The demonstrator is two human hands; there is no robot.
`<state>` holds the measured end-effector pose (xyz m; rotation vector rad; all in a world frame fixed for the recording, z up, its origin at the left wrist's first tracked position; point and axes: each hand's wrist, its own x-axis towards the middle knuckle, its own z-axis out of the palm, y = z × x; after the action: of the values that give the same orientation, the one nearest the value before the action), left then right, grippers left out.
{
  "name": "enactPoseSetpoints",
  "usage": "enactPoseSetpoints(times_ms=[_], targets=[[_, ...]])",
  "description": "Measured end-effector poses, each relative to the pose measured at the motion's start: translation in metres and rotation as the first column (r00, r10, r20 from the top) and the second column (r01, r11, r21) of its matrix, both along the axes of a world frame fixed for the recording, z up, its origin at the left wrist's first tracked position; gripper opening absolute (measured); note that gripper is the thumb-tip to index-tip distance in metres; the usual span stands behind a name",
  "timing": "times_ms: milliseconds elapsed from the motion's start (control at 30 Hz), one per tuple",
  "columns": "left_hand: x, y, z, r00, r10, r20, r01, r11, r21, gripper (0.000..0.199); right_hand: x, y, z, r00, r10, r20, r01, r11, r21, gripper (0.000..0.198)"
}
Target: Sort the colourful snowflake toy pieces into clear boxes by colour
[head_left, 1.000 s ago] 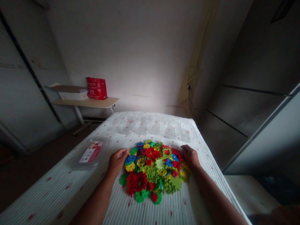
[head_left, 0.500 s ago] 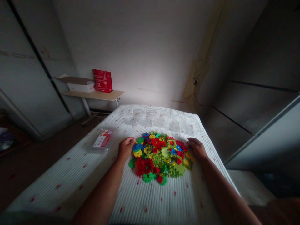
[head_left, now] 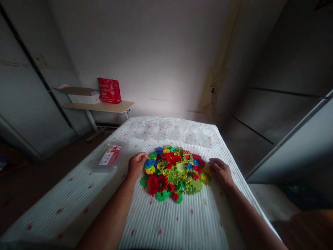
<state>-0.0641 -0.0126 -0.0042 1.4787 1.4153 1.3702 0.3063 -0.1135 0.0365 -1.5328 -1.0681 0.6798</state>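
Note:
A heap of plastic building pieces [head_left: 173, 175] in red, green, blue and yellow lies on the white ribbed cloth [head_left: 156, 236]. Many are notched discs or toothed squares, overlapping one another. My left hand [head_left: 136, 165] is at the heap's left edge, fingers stretched toward the blue and green discs; whether it touches them I cannot tell. On the right side, my right hand [head_left: 221, 171] is held just off the yellow pieces [head_left: 206, 173], its fingers extended and apart with nothing in them.
Several clear plastic containers [head_left: 173, 133] stand in a row beyond the heap. To the left sits a clear box with a red-and-white label [head_left: 110, 155]. A side table [head_left: 114, 106] by the wall carries a red bag [head_left: 109, 91] and a white box [head_left: 83, 98].
My right hand has drawn slightly away from the heap's right edge. My left hand stays beside the heap. The whole view has shifted a little; the pieces keep their arrangement.

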Motion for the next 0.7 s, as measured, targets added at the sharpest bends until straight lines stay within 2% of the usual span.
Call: enactPoseSetpoints(times_ms=[67,167,267,333,400,467,567,700], targets=[[0.0,0.0,0.001,1.0,-0.002,-0.002,0.002,1.0,-0.003,0.033,-0.002,-0.006,0.011,0.996,0.06,0.065,-0.062,0.998,0.028,0.036],[0.0,0.0,0.001,1.0,0.003,-0.013,-0.004,1.0,-0.01,0.032,-0.004,-0.02,0.029,0.938,0.293,0.184,-0.298,0.955,0.003,0.029],[0.001,-0.002,0.004,1.0,0.013,-0.027,-0.013,1.0,-0.018,0.032,-0.01,-0.035,0.038,0.761,0.57,0.309,-0.555,0.819,-0.145,0.027],[0.002,-0.003,0.006,0.999,0.017,-0.037,-0.018,1.0,-0.025,0.033,-0.018,-0.042,0.038,0.628,0.649,0.429,-0.608,0.754,-0.25,0.021],[0.003,-0.005,0.01,0.999,0.02,-0.047,-0.022,0.999,-0.031,0.033,-0.028,-0.044,0.037,0.53,0.636,0.561,-0.578,0.755,-0.31,0.019],[0.004,-0.007,0.012,0.998,0.023,-0.053,-0.025,0.999,-0.034,0.034,-0.038,-0.044,0.035,0.467,0.59,0.659,-0.525,0.784,-0.33,0.035],[0.005,-0.007,0.014,0.998,0.024,-0.052,-0.026,0.999,-0.035,0.035,-0.048,-0.042,0.033,0.42,0.561,0.713,-0.464,0.808,-0.363,0.049],[0.005,-0.006,0.012,0.999,0.025,-0.034,-0.026,0.999,-0.035,0.035,-0.05,-0.041,0.028,0.392,0.539,0.746,-0.453,0.818,-0.353,0.05]])
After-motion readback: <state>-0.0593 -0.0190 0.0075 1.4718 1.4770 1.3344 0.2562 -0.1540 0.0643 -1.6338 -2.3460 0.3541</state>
